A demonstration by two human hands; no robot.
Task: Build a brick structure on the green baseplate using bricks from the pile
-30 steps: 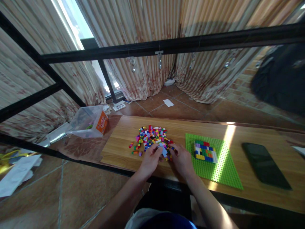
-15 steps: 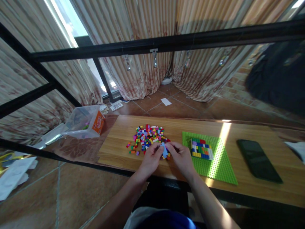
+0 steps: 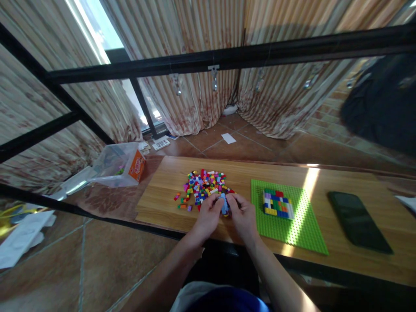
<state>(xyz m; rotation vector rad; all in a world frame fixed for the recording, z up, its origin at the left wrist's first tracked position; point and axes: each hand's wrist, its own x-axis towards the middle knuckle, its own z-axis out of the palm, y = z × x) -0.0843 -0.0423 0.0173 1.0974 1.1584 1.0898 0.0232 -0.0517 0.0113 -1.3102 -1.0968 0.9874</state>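
Observation:
Between my two hands is a light blue piece of joined toy bricks (image 3: 224,205), partly covered by the fingers. My left hand (image 3: 208,216) pinches it from the left, and my right hand (image 3: 243,216) grips its right side. Just beyond the fingers lies a loose pile of small coloured toy bricks (image 3: 204,184). To the right of my right hand, a green studded baseplate (image 3: 305,236) lies flat, bearing a low block of multicoloured bricks (image 3: 277,204).
A dark phone (image 3: 359,222) lies right of the baseplate on the wooden board (image 3: 169,173). At the left stands a clear plastic box (image 3: 120,167) with an orange label. A black metal bar (image 3: 195,65) crosses above, before striped curtains (image 3: 201,26).
My right hand has closed in more tightly around the light blue piece, its fingers nearer my left hand. The whole view has shifted slightly; the other things lie as before.

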